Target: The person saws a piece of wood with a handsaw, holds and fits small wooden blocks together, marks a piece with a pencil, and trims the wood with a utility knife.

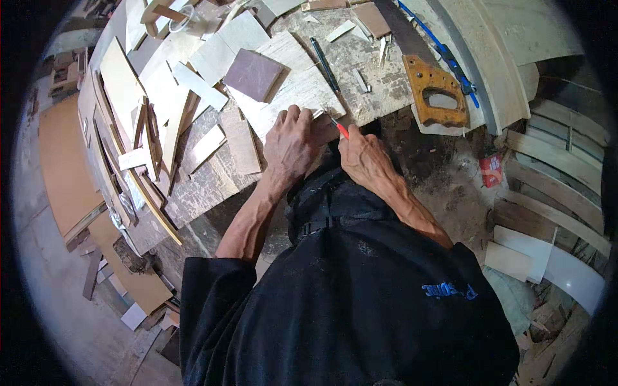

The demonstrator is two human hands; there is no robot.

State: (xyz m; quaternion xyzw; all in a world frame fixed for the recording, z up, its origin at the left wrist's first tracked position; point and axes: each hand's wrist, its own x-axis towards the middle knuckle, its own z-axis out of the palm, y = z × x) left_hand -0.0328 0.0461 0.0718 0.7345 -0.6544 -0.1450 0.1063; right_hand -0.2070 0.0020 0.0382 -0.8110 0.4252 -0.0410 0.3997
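My right hand is closed around a slim red-handled tool with a thin metal tip. That tip meets the near edge of a pale, streaked board on the workbench. Beside it, my left hand rests with curled fingers at the same edge. A small pale sliver shows by its fingertips; what the fingers grip is hidden. Lying on the board are a dark purplish-brown block and a black pen.
A handsaw with a wooden handle lies right on the workbench, beside a blue tool. Wood offcuts crowd the left. A clear cup stands far back. Stacked boards and a red packet are low at right.
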